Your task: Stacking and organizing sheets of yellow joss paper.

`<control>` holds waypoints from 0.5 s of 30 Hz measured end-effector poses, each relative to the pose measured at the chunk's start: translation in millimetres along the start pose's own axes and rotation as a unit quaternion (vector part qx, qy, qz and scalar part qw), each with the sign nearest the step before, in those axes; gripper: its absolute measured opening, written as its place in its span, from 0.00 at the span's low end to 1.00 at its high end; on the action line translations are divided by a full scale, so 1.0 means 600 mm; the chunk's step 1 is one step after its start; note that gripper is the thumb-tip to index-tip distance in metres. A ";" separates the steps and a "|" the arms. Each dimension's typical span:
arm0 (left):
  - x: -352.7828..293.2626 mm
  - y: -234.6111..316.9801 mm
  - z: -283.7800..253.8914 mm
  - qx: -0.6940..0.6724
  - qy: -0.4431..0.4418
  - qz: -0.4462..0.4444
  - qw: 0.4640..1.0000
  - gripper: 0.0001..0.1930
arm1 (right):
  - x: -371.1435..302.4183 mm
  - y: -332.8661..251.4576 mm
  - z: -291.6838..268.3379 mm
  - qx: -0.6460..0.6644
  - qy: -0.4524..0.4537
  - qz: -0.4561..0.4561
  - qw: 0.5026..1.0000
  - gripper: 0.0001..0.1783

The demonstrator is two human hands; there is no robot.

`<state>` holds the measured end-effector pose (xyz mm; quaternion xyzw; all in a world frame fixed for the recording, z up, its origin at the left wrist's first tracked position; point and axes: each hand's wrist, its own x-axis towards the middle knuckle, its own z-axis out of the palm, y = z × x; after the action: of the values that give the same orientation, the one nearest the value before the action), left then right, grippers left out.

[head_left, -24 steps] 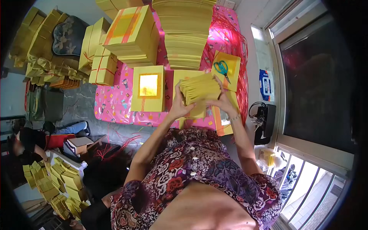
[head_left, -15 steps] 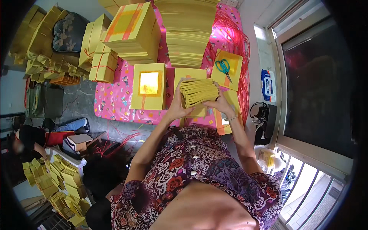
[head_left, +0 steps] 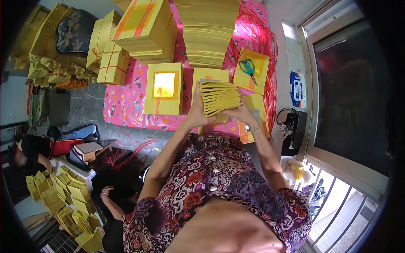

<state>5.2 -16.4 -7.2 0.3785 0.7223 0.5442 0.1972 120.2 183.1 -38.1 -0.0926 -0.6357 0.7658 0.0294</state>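
Note:
Between both hands I hold a thick bundle of folded yellow paper (head_left: 220, 98), its layered edges facing up. My left hand (head_left: 195, 110) grips its left side and my right hand (head_left: 242, 111) its right side, thumbs toward the near edge. Under the bundle, partly hidden, lies a stack of yellow paper (head_left: 211, 74). Left of it stands another paper stack with a shiny gold square (head_left: 165, 85) on top. To the right, teal-handled scissors (head_left: 248, 69) rest on a yellow sheet (head_left: 262, 67) with an orange-gold patch.
A pink patterned cloth (head_left: 126, 114) covers the table. Tall yellow paper stacks (head_left: 209, 33) rise at the back, with red strings (head_left: 272, 71) along the right edge. A window (head_left: 350, 92) is at the right. Two other people sit at lower left near piled yellow bundles (head_left: 69, 202).
The paper bundle stays in both hands, its layers slightly more fanned out. The view has shifted a little. At lower left, another person's forearm and hand have come into sight.

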 end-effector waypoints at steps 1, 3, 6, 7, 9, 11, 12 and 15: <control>0.003 -0.002 -0.001 -0.001 0.002 0.010 1.000 0.69 | -0.001 0.007 -0.001 0.009 -0.002 -0.003 1.000 0.67; 0.003 -0.002 0.000 -0.001 0.003 0.019 1.000 0.68 | -0.004 0.008 -0.001 0.019 -0.004 -0.005 1.000 0.67; 0.002 -0.001 0.002 -0.031 0.022 0.018 0.999 0.65 | -0.006 -0.019 0.004 -0.056 0.007 -0.032 0.998 0.67; 0.001 -0.006 0.001 -0.024 0.019 0.008 1.000 0.63 | -0.005 -0.041 0.008 -0.108 0.008 -0.041 0.993 0.67; 0.001 -0.015 -0.002 -0.017 0.015 -0.001 1.000 0.61 | -0.006 -0.082 0.018 -0.160 0.008 -0.051 0.986 0.68; 0.001 -0.021 -0.006 0.018 0.009 0.027 0.999 0.59 | -0.013 -0.116 0.029 -0.264 0.071 -0.148 0.950 0.62; 0.002 -0.018 -0.006 0.018 0.009 0.027 0.999 0.59 | -0.015 -0.130 0.034 -0.264 0.070 -0.147 0.951 0.62; 0.001 -0.012 -0.002 0.011 0.018 0.027 0.999 0.59 | -0.023 -0.159 0.050 -0.396 0.090 -0.250 0.879 0.50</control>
<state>1.6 -17.4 -13.7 0.3898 0.7215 0.5480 0.1652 121.6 169.6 61.8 -0.0033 -0.8826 0.4056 0.2375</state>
